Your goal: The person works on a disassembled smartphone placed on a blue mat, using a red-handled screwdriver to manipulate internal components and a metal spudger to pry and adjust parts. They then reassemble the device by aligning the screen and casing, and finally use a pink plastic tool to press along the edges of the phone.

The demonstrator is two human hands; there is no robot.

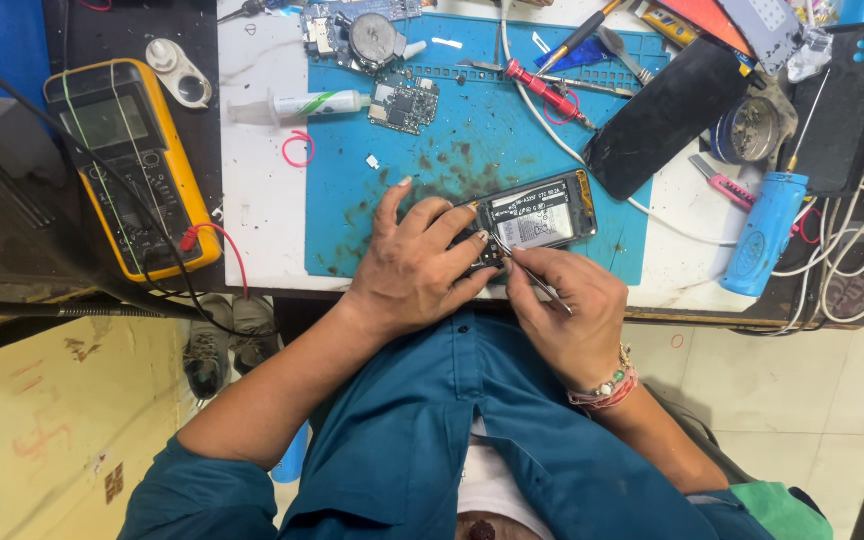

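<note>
At the left edge of the worktop we see a yellow multimeter (132,165) lying face up, its leads trailing off, parked clear of the work. Just right of it, on the white board, a white tube (302,103) rests beside a small circuit board (404,103) set on the blue mat (352,180), near its upper left corner, apart from the phone so nothing knocks it.

Our left hand (412,265) presses down on the near end of the opened phone (532,218), fingers spread over it, seemingly to keep it from sliding on the mat. Our right hand (567,310) pinches thin tweezers (527,270), their tips aimed into the phone's lower part, just beside the left fingertips.

The phone lies at the mat's front edge, back cover off, a pale labelled battery filling its middle, framed in an orange rim.

Further right, a red screwdriver (547,92), a black panel (664,118) and a blue cylinder tool (767,232) sit toward the worktop's right edge.
</note>
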